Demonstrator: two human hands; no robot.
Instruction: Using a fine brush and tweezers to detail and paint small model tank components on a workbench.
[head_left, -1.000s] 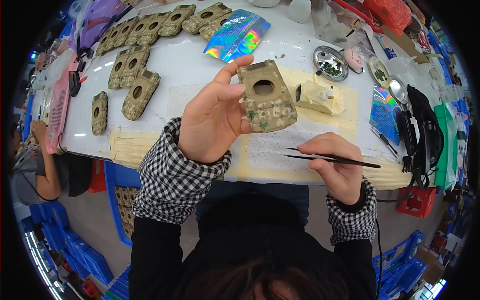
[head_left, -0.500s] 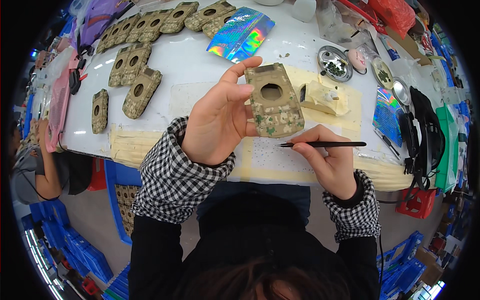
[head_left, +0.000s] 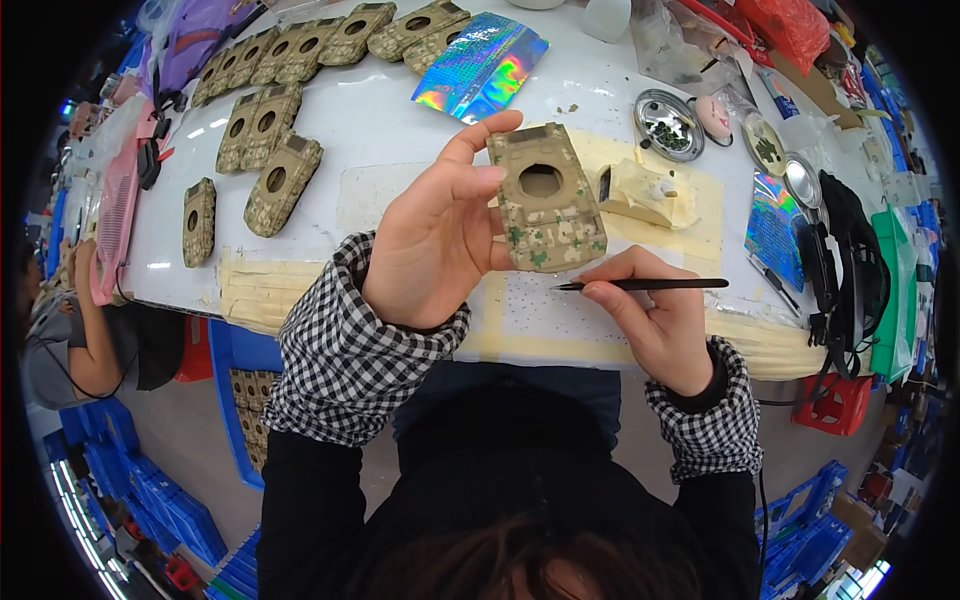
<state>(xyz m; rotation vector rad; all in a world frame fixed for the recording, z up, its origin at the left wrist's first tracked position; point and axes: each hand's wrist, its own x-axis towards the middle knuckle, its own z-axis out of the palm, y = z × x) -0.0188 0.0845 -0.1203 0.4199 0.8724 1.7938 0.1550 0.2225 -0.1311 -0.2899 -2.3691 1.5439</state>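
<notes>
My left hand (head_left: 432,232) grips a camouflage-painted model tank hull (head_left: 553,226) by its left edge, thumb near the upper corner. A round hole shows in the hull's upper face. In my right hand (head_left: 655,318) is a pair of dark tweezers (head_left: 660,285), held nearly level with the tip pointing left, just below the hull's lower edge. The tip and hull look apart. Under them lies a white sheet (head_left: 535,318) dotted with tiny dark specks, edged with yellowish tape.
Several more camouflage hulls (head_left: 284,187) stand at the left and back. A shiny foil pouch (head_left: 484,66) lies behind my hands. To the right are a tape-covered block (head_left: 648,195), a round metal dish (head_left: 668,126) with dark green bits, and a black bag (head_left: 850,260). A person (head_left: 85,345) sits far left.
The hull has shifted and tilted very slightly in my left hand. My right hand and the tweezers have moved a touch upward and left.
</notes>
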